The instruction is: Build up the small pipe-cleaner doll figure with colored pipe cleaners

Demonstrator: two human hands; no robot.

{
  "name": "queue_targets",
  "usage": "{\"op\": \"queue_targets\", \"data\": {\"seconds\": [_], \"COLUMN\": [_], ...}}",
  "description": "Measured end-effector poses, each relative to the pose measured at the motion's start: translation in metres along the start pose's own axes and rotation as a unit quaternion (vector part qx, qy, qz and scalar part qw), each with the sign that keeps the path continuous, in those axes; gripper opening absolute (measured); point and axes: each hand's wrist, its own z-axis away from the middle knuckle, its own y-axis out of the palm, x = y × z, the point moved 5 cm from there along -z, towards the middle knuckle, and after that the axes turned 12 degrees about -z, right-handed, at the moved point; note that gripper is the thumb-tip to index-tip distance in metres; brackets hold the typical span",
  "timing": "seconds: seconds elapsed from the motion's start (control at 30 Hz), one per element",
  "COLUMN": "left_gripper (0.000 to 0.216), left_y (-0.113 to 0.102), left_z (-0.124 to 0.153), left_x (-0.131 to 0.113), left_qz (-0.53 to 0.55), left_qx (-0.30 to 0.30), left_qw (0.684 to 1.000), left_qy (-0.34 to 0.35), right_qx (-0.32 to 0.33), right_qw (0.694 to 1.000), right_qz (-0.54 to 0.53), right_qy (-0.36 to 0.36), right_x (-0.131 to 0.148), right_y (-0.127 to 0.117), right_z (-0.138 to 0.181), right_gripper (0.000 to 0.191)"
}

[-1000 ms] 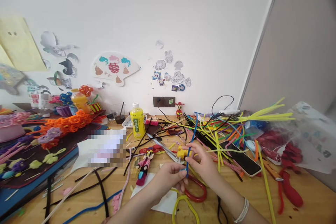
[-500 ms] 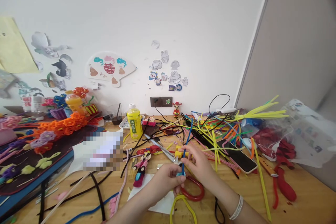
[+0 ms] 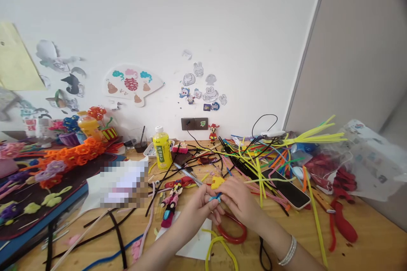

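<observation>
Over the middle of the desk, my left hand (image 3: 202, 206) pinches a small light-blue piece (image 3: 214, 199) with thumb and fingers. Close against it, my right hand (image 3: 242, 202) is closed on a dark-blue pipe cleaner (image 3: 218, 195) at that same piece. Most of the strand is hidden by my fingers. Just beyond them sits a yellow fuzzy piece (image 3: 217, 183). Red-handled scissors (image 3: 234, 240) lie below my hands, blades pointing away. A looped yellow pipe cleaner (image 3: 233, 258) lies nearest me. Left of my hands rests a pipe-cleaner doll (image 3: 171, 207) in pink and black.
A yellow drink bottle (image 3: 162, 149) and a small red-hatted figure (image 3: 213, 134) stand near the wall. Piled pipe cleaners (image 3: 254, 156) and a phone (image 3: 288, 190) lie to the right. At the left, pipe-cleaner flowers (image 3: 76, 154) cover a dark mat (image 3: 71, 182).
The blue pipe cleaner stood upright above my hands; its long end is now down among my fingers. My right hand has closed in beside the left.
</observation>
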Motion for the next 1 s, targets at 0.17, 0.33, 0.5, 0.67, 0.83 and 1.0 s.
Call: {"op": "queue_targets", "data": {"seconds": [0.17,0.33,0.5,0.67,0.83,1.0], "left_gripper": [0.034,0.036,0.036,0.037,0.028,0.020], "left_y": [0.000,0.000,0.000,0.000,-0.004,-0.006], "left_z": [0.001,0.000,0.000,-0.001,-0.001,0.009], "left_x": [-0.002,-0.001,-0.003,0.002,-0.003,-0.020], "left_qz": [0.025,0.032,0.029,0.013,-0.199,-0.462], "left_qx": [0.001,-0.008,0.000,0.015,0.009,-0.054], "left_qw": [1.000,0.999,1.000,1.000,0.979,0.872], "left_qy": [0.012,0.004,-0.002,-0.018,0.035,0.150], "right_qx": [-0.046,-0.063,-0.051,-0.062,-0.066,-0.019], "right_qw": [0.995,0.990,0.990,0.992,0.992,0.999], "right_qz": [-0.081,-0.094,-0.108,-0.088,-0.078,-0.032], "right_qy": [0.029,0.080,0.076,0.066,0.071,0.038], "right_x": [-0.003,-0.010,-0.010,-0.008,-0.010,-0.006], "right_y": [0.007,0.011,0.011,0.010,0.010,0.011], "right_z": [0.004,0.005,0.005,0.005,0.007,0.004], "right_gripper": [0.024,0.016,0.019,0.025,0.022,0.023]}}
